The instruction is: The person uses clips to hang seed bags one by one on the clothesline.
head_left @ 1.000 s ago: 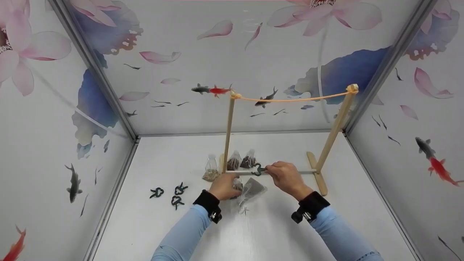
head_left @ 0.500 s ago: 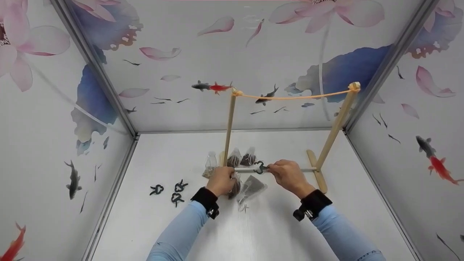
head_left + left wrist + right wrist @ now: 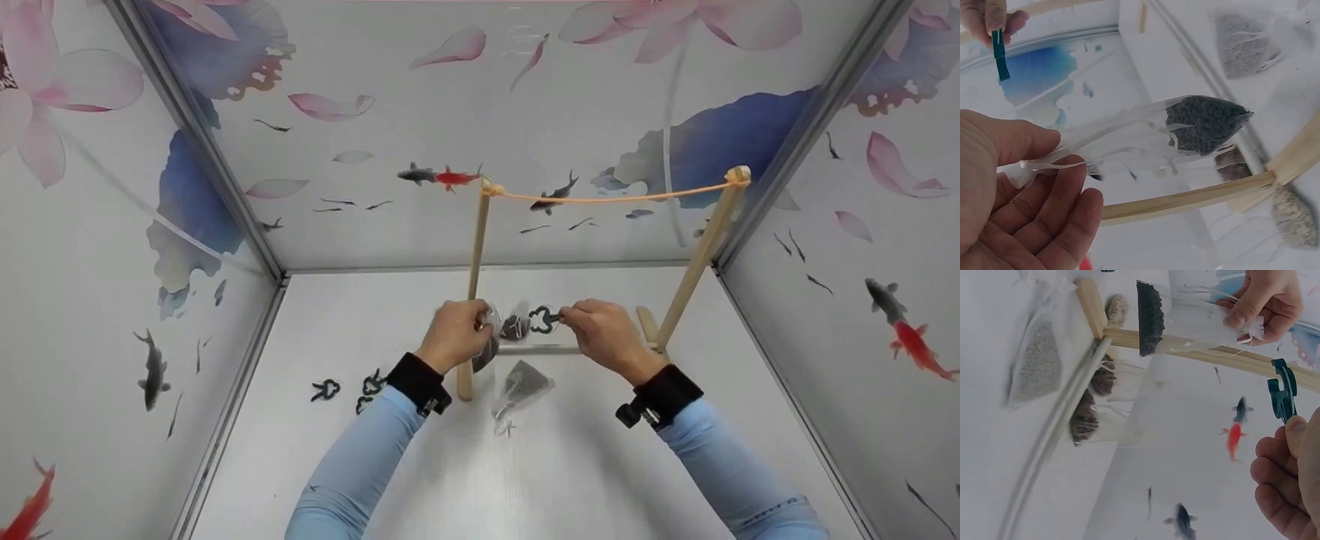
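My left hand (image 3: 454,335) pinches the gathered top of a clear drawstring bag (image 3: 1204,124), whose bottom is filled with dark round pellets. The bag hangs raised beside the left wooden post (image 3: 478,240) of a stand. In my right hand (image 3: 606,335), thumb and fingers pinch the handle end of a dark green clip (image 3: 1283,391) with curved jaws. The clip is apart from the bag, to its right in the head view. Above both hands, an orange cord (image 3: 615,200) runs between the tops of the stand's two posts.
A white rod (image 3: 540,350) joins the posts low down. Behind it stand bags with brown contents (image 3: 1084,422); a beige-filled bag (image 3: 1296,219) is by the left foot. A grey-filled bag (image 3: 527,381) lies in front. Several clips (image 3: 326,389) lie at left. Printed walls surround the table.
My left hand has lifted the pellet bag from the table and moved up and away from me. My right hand has also risen, still holding the clip, which has turned.
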`<state>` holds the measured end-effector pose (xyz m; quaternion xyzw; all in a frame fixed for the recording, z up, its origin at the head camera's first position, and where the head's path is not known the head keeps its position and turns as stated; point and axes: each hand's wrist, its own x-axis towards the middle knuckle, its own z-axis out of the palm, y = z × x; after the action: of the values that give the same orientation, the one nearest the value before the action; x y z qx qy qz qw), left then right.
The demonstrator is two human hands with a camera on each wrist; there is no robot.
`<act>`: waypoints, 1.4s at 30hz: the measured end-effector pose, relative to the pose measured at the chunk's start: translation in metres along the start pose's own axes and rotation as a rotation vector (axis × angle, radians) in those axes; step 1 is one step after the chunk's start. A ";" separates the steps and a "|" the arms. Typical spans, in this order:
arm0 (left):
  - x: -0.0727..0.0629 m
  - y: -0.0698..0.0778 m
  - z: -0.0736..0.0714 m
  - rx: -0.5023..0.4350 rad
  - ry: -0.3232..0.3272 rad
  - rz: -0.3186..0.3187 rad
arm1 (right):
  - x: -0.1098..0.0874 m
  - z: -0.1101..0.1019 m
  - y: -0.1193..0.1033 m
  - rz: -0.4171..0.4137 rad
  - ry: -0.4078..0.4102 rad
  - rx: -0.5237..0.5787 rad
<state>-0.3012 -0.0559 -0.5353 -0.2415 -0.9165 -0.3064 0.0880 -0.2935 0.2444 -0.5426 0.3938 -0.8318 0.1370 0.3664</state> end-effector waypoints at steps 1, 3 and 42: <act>0.004 0.005 -0.007 0.009 0.008 0.026 | 0.007 -0.006 0.002 -0.009 -0.003 -0.006; 0.014 0.015 -0.020 0.024 0.024 0.080 | 0.023 -0.017 0.006 -0.019 -0.011 -0.020; 0.104 0.091 -0.145 0.318 0.249 0.221 | 0.199 -0.097 0.028 0.116 -0.236 -0.062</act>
<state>-0.3446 -0.0395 -0.3398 -0.2839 -0.9034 -0.1742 0.2701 -0.3502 0.2023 -0.3304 0.3469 -0.8944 0.0847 0.2693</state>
